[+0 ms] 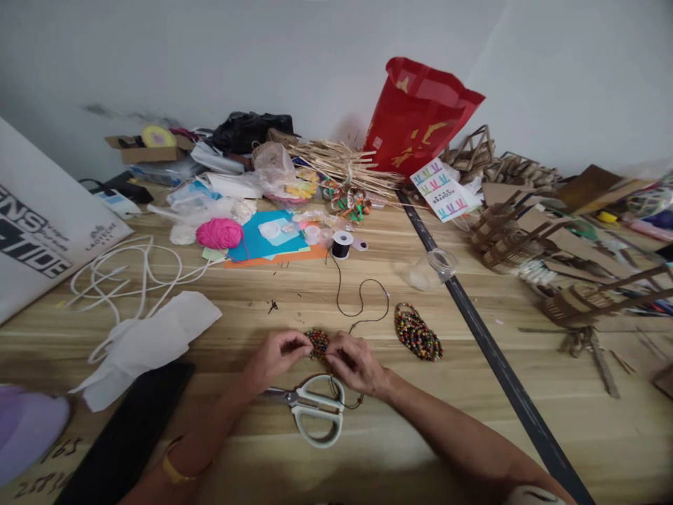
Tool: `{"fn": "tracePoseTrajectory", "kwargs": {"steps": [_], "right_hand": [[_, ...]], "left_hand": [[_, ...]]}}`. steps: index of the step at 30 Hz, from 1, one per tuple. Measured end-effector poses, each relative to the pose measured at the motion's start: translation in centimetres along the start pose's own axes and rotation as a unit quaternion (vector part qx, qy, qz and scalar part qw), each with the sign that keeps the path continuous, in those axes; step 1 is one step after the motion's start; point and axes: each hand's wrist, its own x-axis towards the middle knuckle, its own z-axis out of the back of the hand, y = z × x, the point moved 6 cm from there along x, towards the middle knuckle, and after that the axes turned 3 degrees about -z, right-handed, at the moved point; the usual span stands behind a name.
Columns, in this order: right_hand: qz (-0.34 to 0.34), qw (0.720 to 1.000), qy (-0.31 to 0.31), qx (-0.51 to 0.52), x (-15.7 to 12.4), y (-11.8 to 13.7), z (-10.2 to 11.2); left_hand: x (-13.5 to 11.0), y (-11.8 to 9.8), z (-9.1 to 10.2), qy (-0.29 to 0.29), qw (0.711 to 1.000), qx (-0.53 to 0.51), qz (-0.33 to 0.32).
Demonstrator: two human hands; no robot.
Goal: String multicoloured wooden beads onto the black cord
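Observation:
My left hand (277,355) and my right hand (353,362) meet over the wooden table (368,449), fingers pinched on a small cluster of coloured beads (317,341). A thin black cord (362,303) runs from the beads up to a black thread spool (342,244). A second pile of strung coloured beads (418,333) lies just right of my right hand. White-handled scissors (314,408) rest on the table right below my hands.
White tissue (150,340) and a white cord (123,277) lie at left, next to a black flat object (129,435). Pink yarn (219,233), blue paper (263,242), a clear plastic cup (434,268), a red bag (418,116) and cardboard pieces (568,273) crowd the far and right side.

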Motion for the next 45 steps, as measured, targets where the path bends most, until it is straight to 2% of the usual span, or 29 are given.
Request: {"fn": "tracePoseTrajectory", "kwargs": {"steps": [5, 12, 21, 35, 39, 42, 45], "right_hand": [[-0.018, 1.0, -0.012, 0.012, 0.1, -0.1, 0.2], [-0.022, 1.0, -0.006, 0.004, -0.1, -0.4, 0.0], [-0.021, 1.0, -0.003, 0.001, -0.1, -0.4, 0.0], [-0.022, 1.0, 0.007, -0.003, 0.0, -0.4, -0.2], [-0.023, 1.0, 0.008, -0.004, -0.1, -0.5, -0.2], [-0.019, 1.0, 0.006, -0.008, -0.1, -0.5, -0.2], [-0.018, 1.0, 0.006, -0.018, -0.1, -0.4, -0.2]], "left_hand": [[0.0, -0.3, 0.4, -0.027, 0.996, 0.085, -0.029], [-0.4, -1.1, -0.1, 0.012, 0.973, 0.209, -0.095], [-0.6, -0.9, -0.6, 0.04, 0.95, 0.29, -0.112], [-0.7, -0.5, -0.5, 0.013, 0.942, 0.311, -0.124], [-0.7, -0.5, -0.6, 0.023, 0.939, 0.321, -0.121], [-0.5, -0.8, -0.6, 0.025, 0.949, 0.297, -0.1], [-0.4, -0.6, -0.2, 0.009, 0.977, 0.209, -0.046]]}}
